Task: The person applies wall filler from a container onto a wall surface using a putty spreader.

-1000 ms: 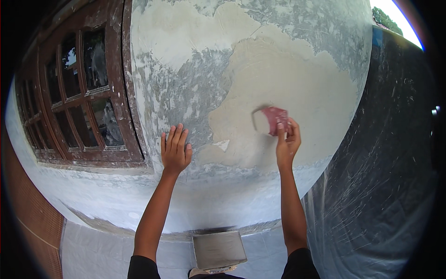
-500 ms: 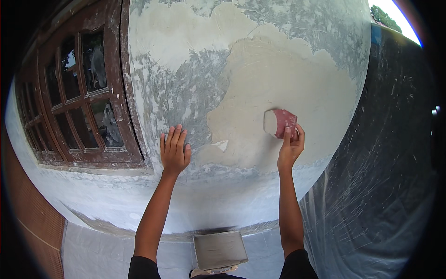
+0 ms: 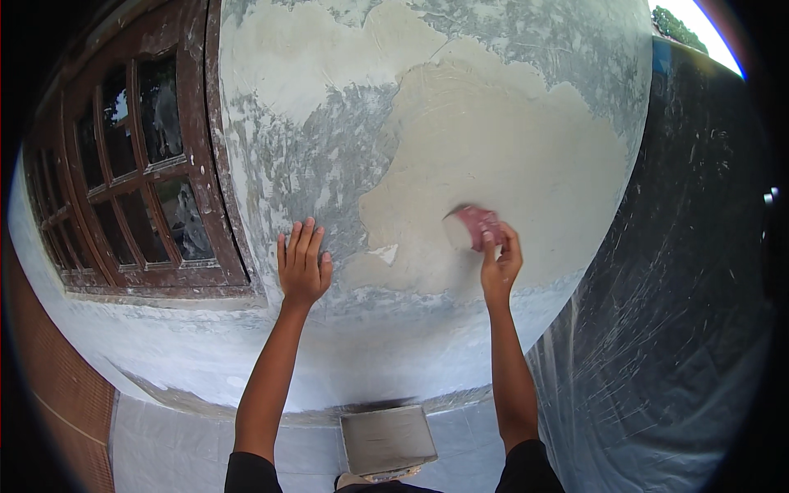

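Window (image 3: 131, 172), brown wood frame with grid panes, at far left. Left hand (image 3: 302, 264) flat on the wall (image 3: 329, 148), fingers together and pointing up, holding nothing, just right of the frame. Tray (image 3: 388, 440) on the floor below, between the forearms. Right hand (image 3: 500, 264) grips a reddish sanding pad (image 3: 470, 227), pressed against the beige plaster patch (image 3: 509, 148). Dark sheet (image 3: 699, 287) covers the right side.

Left hand (image 3: 302, 264) flat, fingers together; right hand (image 3: 499, 264) raised, gripping.
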A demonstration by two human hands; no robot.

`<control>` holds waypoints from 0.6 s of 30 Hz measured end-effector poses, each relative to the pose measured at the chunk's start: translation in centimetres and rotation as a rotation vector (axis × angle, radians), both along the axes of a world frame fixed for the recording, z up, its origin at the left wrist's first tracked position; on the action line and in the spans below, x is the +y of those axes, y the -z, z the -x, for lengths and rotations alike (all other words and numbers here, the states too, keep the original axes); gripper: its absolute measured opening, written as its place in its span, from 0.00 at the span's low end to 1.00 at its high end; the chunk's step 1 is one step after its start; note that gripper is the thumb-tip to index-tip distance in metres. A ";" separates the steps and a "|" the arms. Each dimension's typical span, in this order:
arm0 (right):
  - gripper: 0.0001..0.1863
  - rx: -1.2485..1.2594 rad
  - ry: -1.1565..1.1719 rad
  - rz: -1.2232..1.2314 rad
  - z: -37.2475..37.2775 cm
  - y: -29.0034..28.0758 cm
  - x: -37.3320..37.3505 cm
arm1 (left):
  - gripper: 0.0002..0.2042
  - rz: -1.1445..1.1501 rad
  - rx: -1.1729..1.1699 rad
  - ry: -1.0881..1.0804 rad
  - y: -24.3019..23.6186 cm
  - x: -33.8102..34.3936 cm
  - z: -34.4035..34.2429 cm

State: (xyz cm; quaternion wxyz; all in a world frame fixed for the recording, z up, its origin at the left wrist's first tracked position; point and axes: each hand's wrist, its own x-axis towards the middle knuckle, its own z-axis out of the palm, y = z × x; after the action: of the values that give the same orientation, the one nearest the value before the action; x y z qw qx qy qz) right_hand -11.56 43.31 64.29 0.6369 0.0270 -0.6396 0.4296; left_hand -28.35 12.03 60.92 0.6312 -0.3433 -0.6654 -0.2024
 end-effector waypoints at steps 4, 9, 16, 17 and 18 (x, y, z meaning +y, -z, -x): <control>0.15 0.165 -0.071 0.203 0.1 -2.0 -0.7 | 0.23 0.010 -0.010 0.003 0.0 0.2 0.0; 0.15 -0.085 0.122 -0.221 0.6 -2.9 -1.8 | 0.23 0.001 0.005 0.007 0.0 0.2 0.0; 0.15 0.097 -0.050 -0.049 1.0 -3.1 -2.2 | 0.22 0.001 0.010 -0.003 0.1 0.2 0.1; 0.14 -0.027 -0.021 -0.105 0.6 -2.8 -2.6 | 0.22 0.002 0.010 -0.001 0.0 0.2 0.1; 0.14 0.023 0.001 -0.073 0.8 -3.0 -2.4 | 0.22 -0.004 0.012 -0.001 -0.1 0.1 0.1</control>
State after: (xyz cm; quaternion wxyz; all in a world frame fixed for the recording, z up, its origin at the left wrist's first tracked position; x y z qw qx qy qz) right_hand -12.37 40.94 67.26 0.6430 0.0549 -0.6474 0.4055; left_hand -28.49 12.17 61.00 0.6358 -0.3430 -0.6615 -0.2014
